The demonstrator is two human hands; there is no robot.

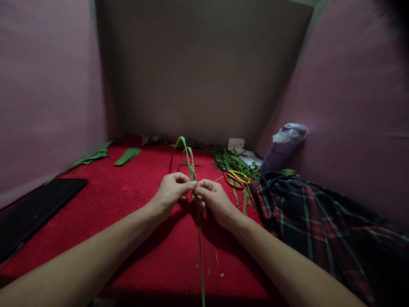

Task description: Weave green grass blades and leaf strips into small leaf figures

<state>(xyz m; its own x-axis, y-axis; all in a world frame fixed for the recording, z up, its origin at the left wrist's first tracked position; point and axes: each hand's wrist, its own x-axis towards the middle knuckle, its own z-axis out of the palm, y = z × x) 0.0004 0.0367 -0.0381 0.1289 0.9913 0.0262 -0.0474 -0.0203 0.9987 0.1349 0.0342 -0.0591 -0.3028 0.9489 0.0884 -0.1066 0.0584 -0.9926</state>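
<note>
Both hands meet over the middle of the red cloth [143, 238], pinching long green grass blades [191, 164] between thumbs and fingers. My left hand [174, 189] is closed on the blades from the left, its thumb tip close to the other hand. From the right, my right hand [215, 198] grips them too, fingers curled. Above the hands the blades rise and bend over to the left. One long thin strip hangs down from the grip toward the front edge. The exact spot where the fingertips press is partly hidden.
Right of the hands lie scissors [236, 179] with red and yellow handles, beside a heap of cut grass [234, 160]. A plaid cloth [306, 209] and a purple plastic-wrapped roll [283, 147] are farther right. At left are a dark flat tablet-like object [38, 213] and a broad leaf [128, 156].
</note>
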